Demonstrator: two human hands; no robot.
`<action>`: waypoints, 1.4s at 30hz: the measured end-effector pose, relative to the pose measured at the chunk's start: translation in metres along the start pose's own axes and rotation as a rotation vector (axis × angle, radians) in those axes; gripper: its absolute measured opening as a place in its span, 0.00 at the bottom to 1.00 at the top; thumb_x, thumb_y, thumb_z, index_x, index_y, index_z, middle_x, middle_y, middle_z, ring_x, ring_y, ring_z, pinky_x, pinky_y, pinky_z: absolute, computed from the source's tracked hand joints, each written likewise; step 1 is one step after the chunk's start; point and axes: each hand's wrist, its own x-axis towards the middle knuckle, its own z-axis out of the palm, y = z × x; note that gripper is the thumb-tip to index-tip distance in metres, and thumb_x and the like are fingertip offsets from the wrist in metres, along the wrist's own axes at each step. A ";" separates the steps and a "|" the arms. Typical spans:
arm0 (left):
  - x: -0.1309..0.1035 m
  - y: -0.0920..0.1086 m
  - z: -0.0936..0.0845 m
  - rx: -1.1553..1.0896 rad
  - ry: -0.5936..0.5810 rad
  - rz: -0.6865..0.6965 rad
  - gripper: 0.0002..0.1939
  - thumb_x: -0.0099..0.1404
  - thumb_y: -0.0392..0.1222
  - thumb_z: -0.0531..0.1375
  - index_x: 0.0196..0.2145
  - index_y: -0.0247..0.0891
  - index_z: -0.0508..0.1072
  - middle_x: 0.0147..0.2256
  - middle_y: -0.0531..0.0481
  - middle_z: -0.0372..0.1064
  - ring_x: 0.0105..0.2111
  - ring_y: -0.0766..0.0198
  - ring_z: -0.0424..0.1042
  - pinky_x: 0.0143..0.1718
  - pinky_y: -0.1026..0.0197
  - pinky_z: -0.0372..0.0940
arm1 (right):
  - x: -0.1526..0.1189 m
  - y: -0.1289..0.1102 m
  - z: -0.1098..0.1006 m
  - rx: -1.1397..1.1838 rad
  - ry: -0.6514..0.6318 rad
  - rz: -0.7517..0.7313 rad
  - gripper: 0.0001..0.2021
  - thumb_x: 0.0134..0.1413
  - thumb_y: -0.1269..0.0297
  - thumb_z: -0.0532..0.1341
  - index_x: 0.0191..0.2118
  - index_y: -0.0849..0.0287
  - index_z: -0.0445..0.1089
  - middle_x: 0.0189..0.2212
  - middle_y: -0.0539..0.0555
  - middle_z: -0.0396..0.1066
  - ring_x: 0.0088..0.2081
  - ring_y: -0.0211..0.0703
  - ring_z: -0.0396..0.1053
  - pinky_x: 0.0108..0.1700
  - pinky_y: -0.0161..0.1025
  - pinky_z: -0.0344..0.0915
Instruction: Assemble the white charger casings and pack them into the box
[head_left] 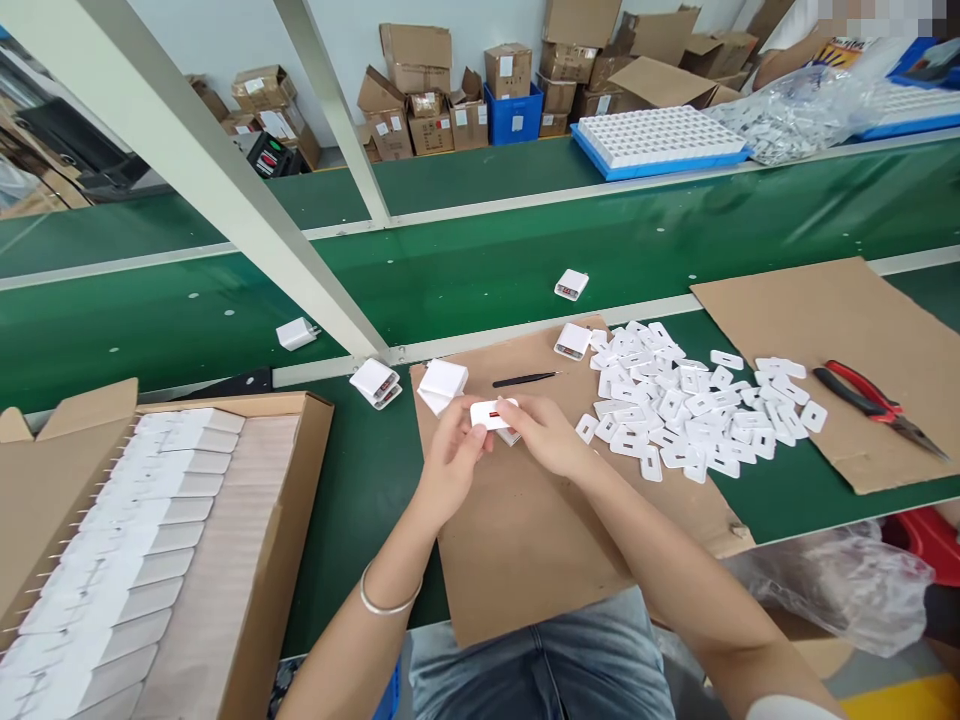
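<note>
My left hand [452, 455] pinches a small white charger [484, 415], its slotted end face turned up with red showing in the slot. The fingers of my right hand [551, 435] press on the right side of that same charger, so part of its body is hidden. Just beyond my left fingers, white chargers [444, 380] lie stacked on a cardboard sheet [532, 540]. Black tweezers [525, 379] rest beyond my hands. To the right spreads a loose pile of white slotted end plates [679, 405].
An open carton [274, 560] with rows of white chargers stands at left. Open-ended chargers [375, 383] sit near a metal post [225, 190]. Red-handled pliers [885, 405] lie on cardboard at right. Across the green line are a white tray [652, 135] and a person's arm [787, 60].
</note>
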 end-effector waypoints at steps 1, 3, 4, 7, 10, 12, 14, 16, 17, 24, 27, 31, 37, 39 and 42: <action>0.000 -0.001 -0.001 -0.009 0.011 0.009 0.19 0.73 0.56 0.54 0.48 0.38 0.69 0.29 0.52 0.64 0.29 0.66 0.63 0.29 0.63 0.57 | 0.000 0.000 0.000 -0.023 0.001 0.006 0.25 0.68 0.45 0.52 0.28 0.58 0.71 0.29 0.51 0.74 0.31 0.41 0.64 0.35 0.38 0.56; 0.000 -0.001 -0.002 -0.018 0.034 0.031 0.18 0.73 0.56 0.54 0.47 0.39 0.69 0.31 0.51 0.64 0.29 0.66 0.63 0.29 0.64 0.58 | -0.001 0.002 0.000 -0.060 0.006 0.016 0.21 0.65 0.47 0.56 0.30 0.58 0.70 0.28 0.50 0.71 0.29 0.39 0.61 0.32 0.38 0.54; 0.000 -0.001 -0.002 -0.015 0.038 0.047 0.18 0.72 0.56 0.54 0.48 0.40 0.69 0.33 0.50 0.65 0.30 0.65 0.63 0.29 0.63 0.59 | -0.001 0.003 0.000 -0.068 0.014 0.008 0.19 0.64 0.47 0.58 0.30 0.58 0.68 0.27 0.49 0.68 0.28 0.38 0.59 0.31 0.37 0.52; -0.002 0.003 -0.001 0.035 0.008 0.153 0.19 0.72 0.56 0.55 0.52 0.42 0.68 0.40 0.47 0.66 0.34 0.63 0.66 0.34 0.61 0.64 | 0.000 0.006 -0.004 -0.070 0.040 -0.118 0.18 0.58 0.50 0.62 0.28 0.57 0.60 0.25 0.46 0.61 0.27 0.37 0.55 0.30 0.37 0.50; -0.005 0.008 -0.001 0.111 -0.039 0.278 0.20 0.73 0.54 0.55 0.57 0.44 0.65 0.47 0.43 0.65 0.42 0.58 0.68 0.42 0.56 0.67 | 0.002 0.007 -0.010 -0.123 0.053 -0.307 0.17 0.53 0.53 0.65 0.29 0.56 0.56 0.25 0.46 0.57 0.28 0.37 0.54 0.30 0.37 0.49; -0.005 0.009 -0.001 0.170 -0.055 0.301 0.22 0.73 0.53 0.55 0.60 0.44 0.61 0.49 0.42 0.64 0.44 0.57 0.68 0.45 0.55 0.68 | 0.002 0.008 -0.012 -0.193 0.075 -0.389 0.17 0.50 0.54 0.66 0.30 0.55 0.56 0.26 0.46 0.56 0.28 0.38 0.54 0.31 0.38 0.50; -0.006 0.009 -0.002 0.235 -0.039 0.310 0.25 0.73 0.52 0.56 0.63 0.43 0.58 0.49 0.41 0.65 0.43 0.57 0.70 0.44 0.55 0.69 | 0.002 0.008 -0.012 -0.250 0.094 -0.437 0.16 0.50 0.54 0.65 0.32 0.55 0.57 0.27 0.47 0.58 0.28 0.39 0.55 0.31 0.39 0.52; -0.005 0.008 -0.003 0.335 0.041 0.364 0.26 0.71 0.51 0.58 0.62 0.42 0.59 0.49 0.41 0.66 0.45 0.56 0.71 0.45 0.54 0.69 | 0.003 0.010 -0.011 -0.264 0.095 -0.456 0.15 0.52 0.53 0.64 0.37 0.55 0.61 0.30 0.50 0.62 0.31 0.42 0.59 0.33 0.41 0.57; -0.004 0.008 -0.004 0.408 0.116 0.408 0.26 0.69 0.51 0.60 0.60 0.42 0.60 0.49 0.42 0.66 0.46 0.55 0.71 0.46 0.53 0.68 | 0.003 0.011 -0.010 -0.254 0.098 -0.463 0.16 0.54 0.52 0.63 0.42 0.55 0.63 0.34 0.52 0.66 0.34 0.45 0.62 0.36 0.43 0.61; 0.007 -0.003 -0.021 0.779 0.609 0.426 0.29 0.66 0.49 0.65 0.61 0.42 0.62 0.55 0.39 0.64 0.57 0.48 0.63 0.56 0.47 0.63 | 0.015 0.028 0.001 -0.068 0.018 -0.279 0.34 0.67 0.47 0.53 0.73 0.44 0.41 0.74 0.50 0.42 0.73 0.54 0.42 0.71 0.58 0.46; 0.015 -0.013 -0.029 0.783 0.619 0.335 0.28 0.68 0.51 0.62 0.61 0.41 0.61 0.57 0.37 0.62 0.59 0.47 0.61 0.58 0.45 0.61 | 0.019 0.032 0.008 0.048 -0.083 -0.182 0.33 0.69 0.49 0.51 0.74 0.42 0.40 0.75 0.47 0.39 0.74 0.50 0.39 0.73 0.57 0.44; 0.022 -0.021 -0.034 0.692 0.493 0.268 0.26 0.72 0.51 0.58 0.62 0.39 0.58 0.57 0.36 0.63 0.59 0.49 0.64 0.60 0.44 0.60 | 0.015 0.029 0.011 0.060 -0.116 -0.182 0.30 0.70 0.54 0.51 0.73 0.43 0.44 0.73 0.48 0.46 0.72 0.49 0.46 0.70 0.55 0.51; 0.020 -0.019 -0.035 0.594 0.476 0.222 0.27 0.72 0.50 0.58 0.63 0.39 0.56 0.59 0.35 0.63 0.59 0.49 0.66 0.59 0.46 0.63 | 0.009 0.022 0.000 -0.340 0.208 -0.154 0.21 0.63 0.60 0.58 0.60 0.53 0.62 0.57 0.58 0.69 0.59 0.53 0.65 0.58 0.52 0.64; 0.019 -0.020 -0.038 0.590 0.477 0.216 0.27 0.71 0.48 0.58 0.63 0.38 0.56 0.58 0.35 0.63 0.58 0.49 0.67 0.57 0.46 0.65 | 0.009 0.023 -0.003 -0.567 0.243 -0.097 0.19 0.55 0.56 0.64 0.51 0.56 0.66 0.51 0.59 0.71 0.53 0.56 0.68 0.53 0.52 0.66; 0.019 -0.019 -0.042 0.631 0.501 0.260 0.27 0.69 0.44 0.59 0.62 0.37 0.56 0.58 0.34 0.63 0.57 0.49 0.67 0.57 0.45 0.65 | 0.008 0.025 -0.005 -0.768 0.146 0.002 0.27 0.47 0.51 0.69 0.50 0.57 0.64 0.49 0.59 0.71 0.50 0.58 0.70 0.46 0.49 0.66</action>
